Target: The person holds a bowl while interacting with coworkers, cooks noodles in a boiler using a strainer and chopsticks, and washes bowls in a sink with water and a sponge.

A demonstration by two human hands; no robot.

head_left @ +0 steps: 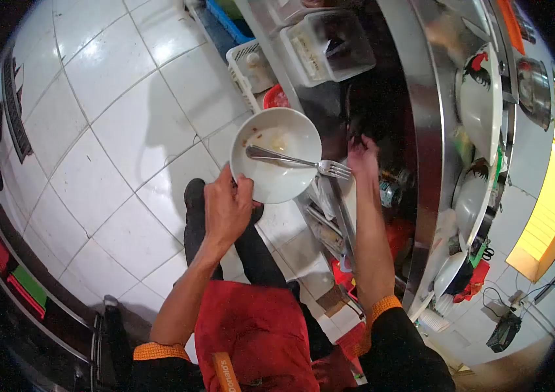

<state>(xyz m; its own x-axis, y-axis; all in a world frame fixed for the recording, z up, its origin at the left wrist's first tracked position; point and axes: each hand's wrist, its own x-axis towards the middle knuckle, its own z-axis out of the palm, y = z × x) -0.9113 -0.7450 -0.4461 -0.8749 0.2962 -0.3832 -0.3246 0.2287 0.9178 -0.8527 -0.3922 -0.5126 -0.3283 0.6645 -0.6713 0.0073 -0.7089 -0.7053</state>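
A white bowl [284, 179] with brown food residue is held by its lower left rim in my left hand [227, 202], thumb at the rim. A metal fork [290, 160] lies across the bowl, its tines sticking out past the right rim. Another utensil handle shows inside the bowl, partly under the fork. To the right of the tines, my right hand [363, 157] reaches toward the dark space under the steel counter. Its fingers are partly in shadow, and whether they touch anything cannot be made out.
Steel counter edge [426, 130] runs down the right, with rooster-patterned bowls [480, 98] on it. Clear plastic containers [326, 49], a white basket [251, 72] and a red container [276, 97] stand on the lower shelf. White floor tiles [120, 130] lie left. A foot of another person shows lower left.
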